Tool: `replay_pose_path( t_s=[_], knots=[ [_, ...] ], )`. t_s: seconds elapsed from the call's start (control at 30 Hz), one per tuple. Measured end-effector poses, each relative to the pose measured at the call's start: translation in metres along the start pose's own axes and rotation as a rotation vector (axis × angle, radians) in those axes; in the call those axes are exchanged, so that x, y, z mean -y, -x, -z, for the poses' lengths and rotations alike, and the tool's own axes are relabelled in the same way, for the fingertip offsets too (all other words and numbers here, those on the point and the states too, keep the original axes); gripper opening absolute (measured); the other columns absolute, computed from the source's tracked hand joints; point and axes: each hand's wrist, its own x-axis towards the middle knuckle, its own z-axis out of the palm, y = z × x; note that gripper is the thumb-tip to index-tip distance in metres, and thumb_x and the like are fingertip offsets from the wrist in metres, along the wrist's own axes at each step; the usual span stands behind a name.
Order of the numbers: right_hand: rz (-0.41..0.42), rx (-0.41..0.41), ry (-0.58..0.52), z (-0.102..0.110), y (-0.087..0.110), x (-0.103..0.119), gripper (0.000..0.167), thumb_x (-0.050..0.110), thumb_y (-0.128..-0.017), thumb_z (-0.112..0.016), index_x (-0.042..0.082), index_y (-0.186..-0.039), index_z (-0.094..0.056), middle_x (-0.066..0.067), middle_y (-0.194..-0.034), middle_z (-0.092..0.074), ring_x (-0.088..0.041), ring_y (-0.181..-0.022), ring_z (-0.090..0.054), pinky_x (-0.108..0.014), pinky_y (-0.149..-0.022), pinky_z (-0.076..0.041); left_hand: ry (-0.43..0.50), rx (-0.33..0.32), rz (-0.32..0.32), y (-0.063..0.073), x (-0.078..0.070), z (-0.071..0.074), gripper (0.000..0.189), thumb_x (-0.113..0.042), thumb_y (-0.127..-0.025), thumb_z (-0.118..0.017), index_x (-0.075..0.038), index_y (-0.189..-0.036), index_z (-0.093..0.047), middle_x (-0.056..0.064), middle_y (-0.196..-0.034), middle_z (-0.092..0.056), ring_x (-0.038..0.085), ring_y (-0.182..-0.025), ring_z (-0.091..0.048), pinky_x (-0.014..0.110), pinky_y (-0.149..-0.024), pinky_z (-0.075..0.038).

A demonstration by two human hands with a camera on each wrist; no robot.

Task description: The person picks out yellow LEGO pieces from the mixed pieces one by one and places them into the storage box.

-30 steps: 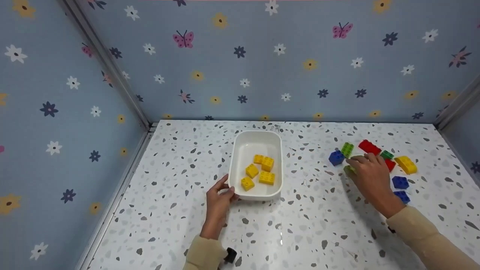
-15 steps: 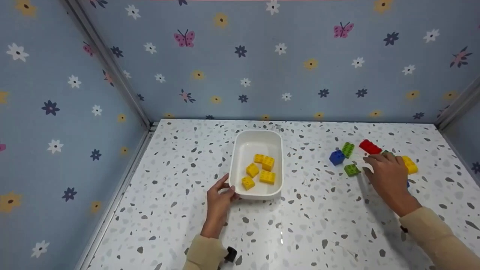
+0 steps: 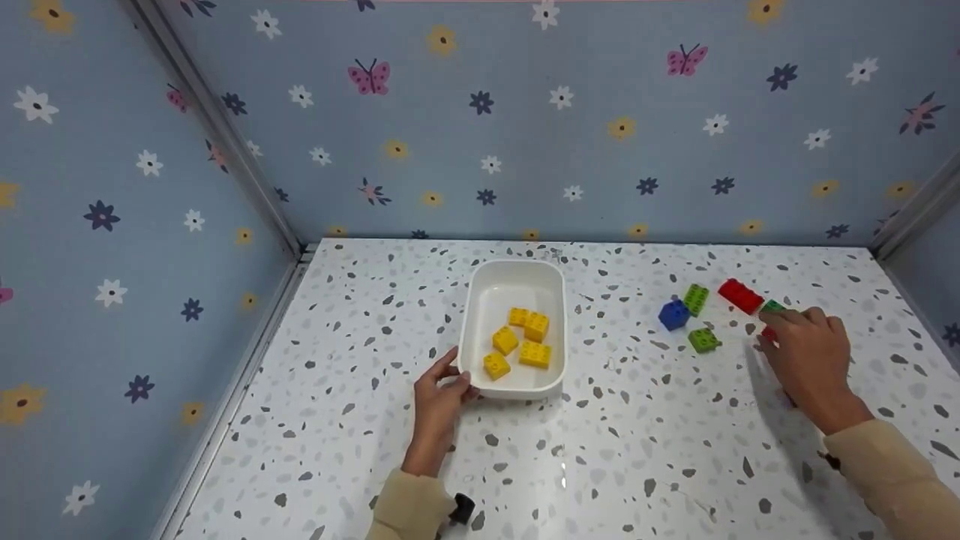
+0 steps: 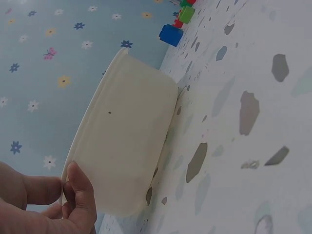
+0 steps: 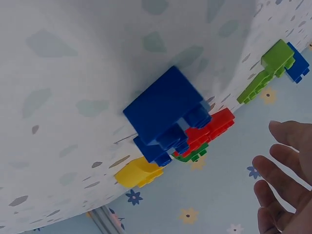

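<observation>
In the head view my left hand (image 3: 437, 394) holds the near left corner of a white plastic tub (image 3: 517, 391), its thumb at the rim. The left wrist view shows thumb and fingers pinching that rim. Several yellow toy blocks (image 3: 535, 354) lie in the tub. Over on the right, my right hand (image 3: 810, 360) hovers above the loose blocks, fingers loosely bent around nothing. A red block (image 3: 769, 334) peeks out by its fingertips. From the right wrist, blue blocks (image 5: 165, 105) and a yellow curved block (image 5: 138, 173) appear; in the head view this hand hides them.
Left of the right hand lie a blue block (image 3: 673, 315), two light green blocks (image 3: 703, 340) and a longer red block (image 3: 740, 296). A dark green block (image 3: 772, 306) is beside the red one. Flower-patterned panels (image 3: 525, 135) wall in the speckled table (image 3: 375, 315).
My right hand has moved rightward across the blocks, uncovering the light green one and covering the yellow and blue ones. The left hand and the tub stay put.
</observation>
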Motion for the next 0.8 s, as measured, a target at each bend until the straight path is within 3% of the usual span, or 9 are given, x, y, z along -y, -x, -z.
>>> replay_pose_path(
  t_s=[0.27,0.8],
  knots=[
    [-0.051,0.003,0.004,0.001,0.003,-0.015,0.034,-0.005,-0.084,-0.080,-0.009,-0.117,-0.073,-0.035,-0.117,-0.069,-0.052,-0.102,-0.055,-0.067,-0.088,-0.044,-0.009,0.023,-0.032,0.002,0.001,0.003,0.053,0.007,-0.102,-0.059,0.004,-0.154,-0.050,0.018,-0.113,-0.053,0.017,-0.078,-0.064,0.026,-0.074,-0.061],
    [-0.151,0.083,0.009,0.001,0.001,-0.042,0.035,-0.002,-0.089,-0.078,-0.010,-0.122,-0.070,-0.039,-0.120,-0.065,-0.056,-0.106,-0.051,-0.072,-0.095,-0.042,-0.017,0.013,-0.026,-0.001,0.002,0.001,0.052,0.007,-0.102,-0.059,0.002,-0.154,-0.051,0.018,-0.115,-0.054,0.018,-0.082,-0.064,0.026,-0.077,-0.062]
  ],
)
